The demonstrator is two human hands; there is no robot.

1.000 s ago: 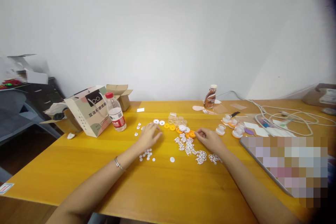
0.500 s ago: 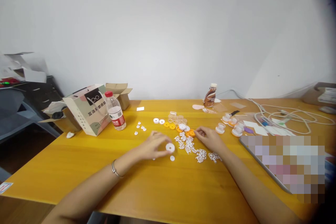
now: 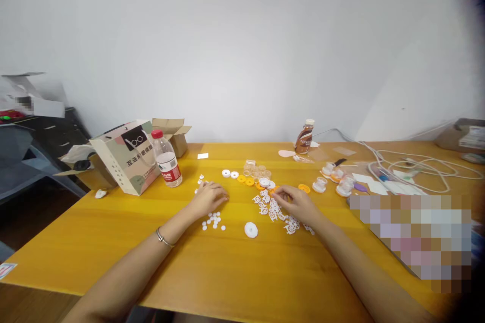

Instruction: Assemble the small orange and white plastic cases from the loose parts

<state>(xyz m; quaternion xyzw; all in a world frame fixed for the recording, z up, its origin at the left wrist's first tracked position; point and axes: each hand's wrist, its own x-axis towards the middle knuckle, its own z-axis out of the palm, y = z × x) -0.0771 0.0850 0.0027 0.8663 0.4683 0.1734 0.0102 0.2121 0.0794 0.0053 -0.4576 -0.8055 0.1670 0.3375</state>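
Observation:
My left hand (image 3: 207, 198) lies knuckles up on the yellow table (image 3: 235, 262), fingers curled, beside several tiny white caps (image 3: 213, 221) and near other small white bits (image 3: 199, 180). A white disc (image 3: 250, 230) lies flat on the table between my hands. My right hand (image 3: 294, 201) rests over a heap of white lattice pieces (image 3: 273, 209), fingertips pinched at its far edge; what they hold is too small to name. Orange rings (image 3: 245, 180) and white rings (image 3: 229, 174) lie beyond, with one orange ring (image 3: 303, 188) to the right.
A paper bag (image 3: 127, 157), a water bottle (image 3: 165, 164) and a cardboard box (image 3: 173, 133) stand at the back left. A brown drink bottle (image 3: 304, 139), small cup-shaped parts (image 3: 333, 177), white cables (image 3: 417, 166) and a blurred flat object (image 3: 409, 234) fill the right side.
My left hand carried a white disc toward me, left it on the table, and drew back to the small white caps. An orange ring now lies to the right of my right hand.

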